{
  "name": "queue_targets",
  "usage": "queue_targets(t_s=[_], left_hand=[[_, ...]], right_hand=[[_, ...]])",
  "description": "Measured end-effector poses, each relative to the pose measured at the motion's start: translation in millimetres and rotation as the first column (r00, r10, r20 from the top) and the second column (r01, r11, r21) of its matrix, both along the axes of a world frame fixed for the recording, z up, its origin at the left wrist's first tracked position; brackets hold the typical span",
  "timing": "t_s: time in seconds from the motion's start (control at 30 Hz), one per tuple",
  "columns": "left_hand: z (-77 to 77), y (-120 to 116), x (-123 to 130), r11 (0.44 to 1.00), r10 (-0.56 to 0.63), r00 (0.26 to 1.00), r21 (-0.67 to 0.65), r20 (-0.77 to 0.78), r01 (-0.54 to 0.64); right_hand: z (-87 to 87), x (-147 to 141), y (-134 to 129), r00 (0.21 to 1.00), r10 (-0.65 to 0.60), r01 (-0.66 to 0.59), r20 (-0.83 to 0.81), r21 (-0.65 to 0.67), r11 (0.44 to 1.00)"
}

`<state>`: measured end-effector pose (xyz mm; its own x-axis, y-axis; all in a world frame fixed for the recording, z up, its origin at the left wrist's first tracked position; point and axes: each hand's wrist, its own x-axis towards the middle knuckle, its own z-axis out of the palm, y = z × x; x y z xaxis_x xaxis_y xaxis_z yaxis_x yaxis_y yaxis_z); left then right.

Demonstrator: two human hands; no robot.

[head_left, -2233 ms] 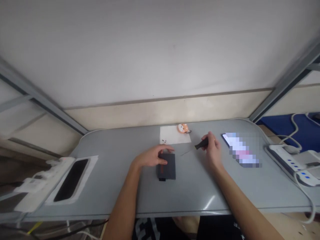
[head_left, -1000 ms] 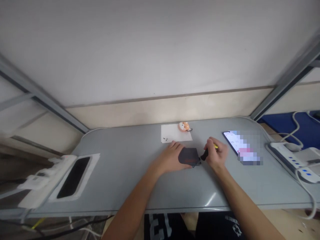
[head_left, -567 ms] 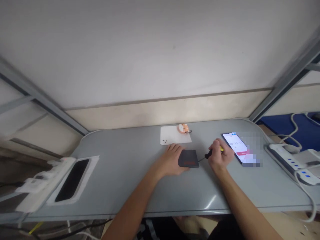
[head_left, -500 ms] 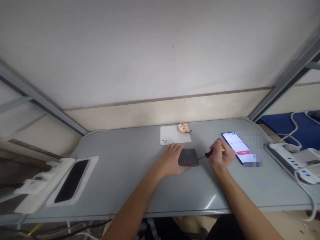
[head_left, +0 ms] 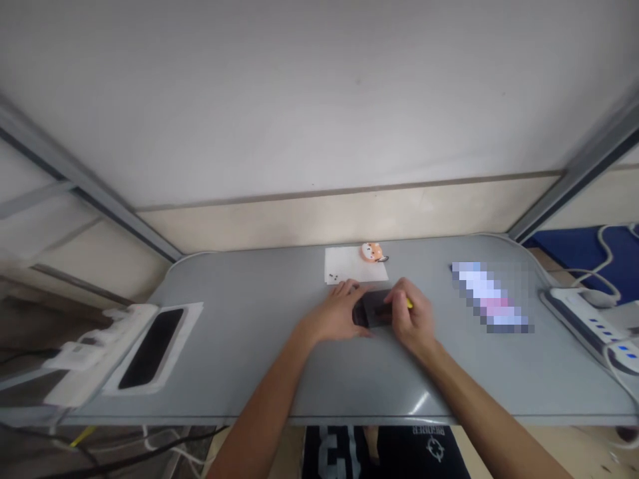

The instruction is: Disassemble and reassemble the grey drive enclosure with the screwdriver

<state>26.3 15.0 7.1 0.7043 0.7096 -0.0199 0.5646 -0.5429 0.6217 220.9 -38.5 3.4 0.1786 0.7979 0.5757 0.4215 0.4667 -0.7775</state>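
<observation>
On the grey table (head_left: pixel 234 372), at centre and just on the near side of the white paper (head_left: pixel 349 263), my left hand (head_left: pixel 332 319), thumb and fingers parted, clasps the left end of the dark box (head_left: pixel 377 305). Small dark pieces (head_left: pixel 333 275) lie on the paper's near left corner, where a nudge from my fingers could scatter them. My right hand (head_left: pixel 413 318) pinches the yellow-ended tool (head_left: pixel 410 303) over the box, its tip hidden; uneven pressure could make it slip and scratch the casing or jab my left fingers.
</observation>
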Motion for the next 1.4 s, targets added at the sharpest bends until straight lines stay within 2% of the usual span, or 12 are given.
queue_targets(t_s=[0.17, 0.47, 0.67, 0.77, 0.87, 1.0, 1.2, 1.4], left_hand=[[-0.4, 6.4, -8.8, 0.998, 0.021, 0.998, -0.065, -0.065, -0.026], [-6.2, 15.4, -26.7, 1.0, 0.013, 0.998, -0.013, -0.067, -0.013], [6.9, 17.0, -34.0, 0.998, 0.058, 0.998, -0.036, -0.026, -0.059], [11.6, 13.9, -24.6, 0.996, 0.08, 0.995, 0.027, 0.061, -0.082], [10.6, 8.4, -8.8, 0.99, 0.041, 0.99, 0.131, 0.136, -0.059], [5.7, 3.6, 4.6, 0.988, -0.009, 0.99, 0.154, 0.139, -0.013], [4.1, 4.4, 5.4, 0.986, -0.057, 0.994, 0.161, 0.094, 0.041], [5.1, 4.9, 6.9, 0.984, -0.072, 0.992, 0.171, 0.104, 0.053]], right_hand=[[3.3, 19.0, 7.2, 0.979, -0.183, 0.174, -0.093, -0.096, 0.98], [10.2, 35.9, 16.4, 0.906, -0.325, 0.279, -0.272, -0.194, 0.94], [8.0, 37.7, 18.0, 0.88, -0.331, 0.276, -0.341, -0.201, 0.94], [9.5, 33.7, 19.0, 0.888, -0.364, 0.325, -0.282, -0.176, 0.929], [8.5, 28.1, 19.2, 0.933, -0.318, 0.297, -0.169, -0.136, 0.945], [4.7, 23.1, 16.7, 0.969, -0.226, 0.215, -0.1, -0.107, 0.971], [5.0, 21.5, 12.1, 0.982, -0.184, 0.181, -0.048, -0.069, 0.981], [6.4, 20.2, 10.8, 0.98, -0.195, 0.194, -0.034, -0.03, 0.981]])
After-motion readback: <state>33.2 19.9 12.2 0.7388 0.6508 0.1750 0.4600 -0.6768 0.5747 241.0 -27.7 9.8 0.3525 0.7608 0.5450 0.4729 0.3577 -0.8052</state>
